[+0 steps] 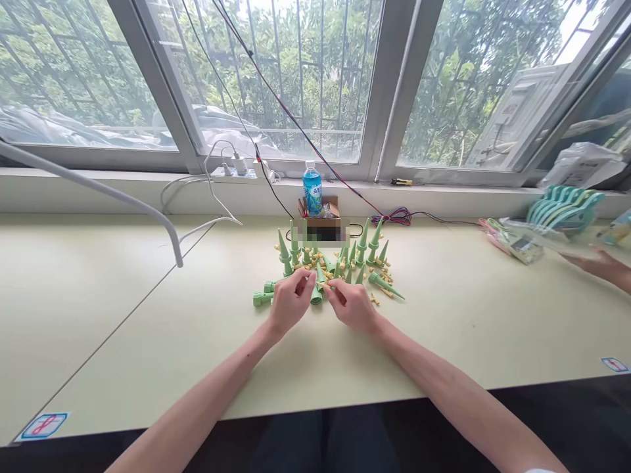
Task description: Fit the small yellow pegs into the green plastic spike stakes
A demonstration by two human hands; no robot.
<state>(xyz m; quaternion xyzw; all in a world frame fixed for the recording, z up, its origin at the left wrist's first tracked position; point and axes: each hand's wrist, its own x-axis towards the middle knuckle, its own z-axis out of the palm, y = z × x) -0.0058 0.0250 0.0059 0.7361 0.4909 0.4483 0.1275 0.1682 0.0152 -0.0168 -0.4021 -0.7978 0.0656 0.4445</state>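
Near the middle of the table, my left hand (290,301) has its thumb and fingers pinched together; what they hold, if anything, is hidden. Facing it a short gap away, my right hand (353,306) is closed on a small yellow plastic piece (323,285) that points toward the left fingers. Just below and between the fingertips lies a hollow green part (316,298). Behind both hands, several green cone-shaped spikes (362,244) stand upright among scattered yellow pieces (387,262). One green spike (387,286) lies on its side to the right, and green capped tubes (263,299) lie left of my left hand.
A blue drink bottle (312,190) and a small cardboard box (331,205) stand behind the spikes. Cables (394,217) and a power strip (241,172) run along the sill. Another person's hand (599,266) is at the right, near teal plastic parts (562,209). A grey tube (123,187) arches at left.
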